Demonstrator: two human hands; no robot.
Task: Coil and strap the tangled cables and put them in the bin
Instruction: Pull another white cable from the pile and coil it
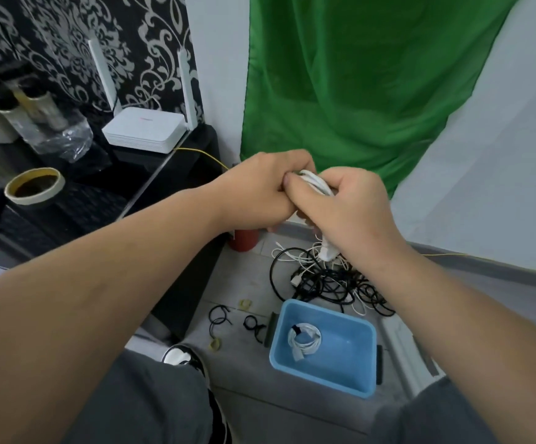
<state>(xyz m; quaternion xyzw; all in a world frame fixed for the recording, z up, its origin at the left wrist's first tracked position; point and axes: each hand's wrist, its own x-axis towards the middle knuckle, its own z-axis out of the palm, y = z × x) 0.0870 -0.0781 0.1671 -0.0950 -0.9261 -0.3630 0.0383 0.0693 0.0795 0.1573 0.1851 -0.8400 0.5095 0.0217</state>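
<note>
Two hands hold a white cable bundle (317, 184) above a floor tangle

The left hand (261, 189) and right hand (351, 208) meet, fingers curled round the bundle. Below lie tangled black and white cables (330, 283), just beyond a blue bin (353, 360) holding one white coil (303, 341). Small black loops (220, 317) lie to the left; the white router (144, 131) has an unreadable label

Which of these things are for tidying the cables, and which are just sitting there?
For the job: white cable gripped by the left hand and right hand; tangled cable pile on the floor; blue bin, one finished coil inside; small black loops, perhaps straps.

Just lying about: router, tape roll, green cloth, red container.
</note>
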